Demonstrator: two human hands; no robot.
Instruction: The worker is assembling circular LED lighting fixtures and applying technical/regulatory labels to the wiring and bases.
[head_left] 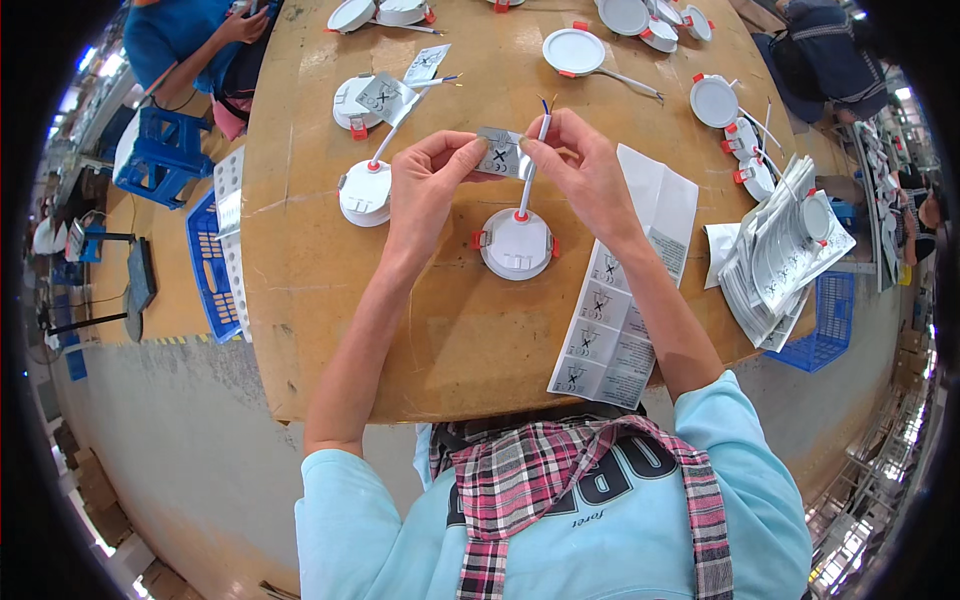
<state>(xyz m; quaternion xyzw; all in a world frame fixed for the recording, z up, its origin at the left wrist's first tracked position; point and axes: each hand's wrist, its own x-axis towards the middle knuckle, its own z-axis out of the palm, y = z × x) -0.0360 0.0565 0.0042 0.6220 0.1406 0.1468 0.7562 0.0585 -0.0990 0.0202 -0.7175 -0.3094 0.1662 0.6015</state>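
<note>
A silver printed label (500, 152) stretches between my two hands, above the table. My left hand (432, 180) pinches its left end between thumb and fingers. At its right end, my right hand (582, 165) closes on the label and on the white cable beside it. That cable (532, 180) rises from a round white downlight (516, 245) with red spring clips, lying back side up on the table. Coloured wire ends stick out above my right fingers. Under my right forearm lies a sheet of silver labels (610, 320), partly peeled to bare backing.
Two labelled downlights (365, 193) lie left of my hands. More downlights (574, 50) sit at the far side and right. A thick stack of label sheets (775, 255) rests at the right edge, near a blue basket (822, 320). People sit at both far sides.
</note>
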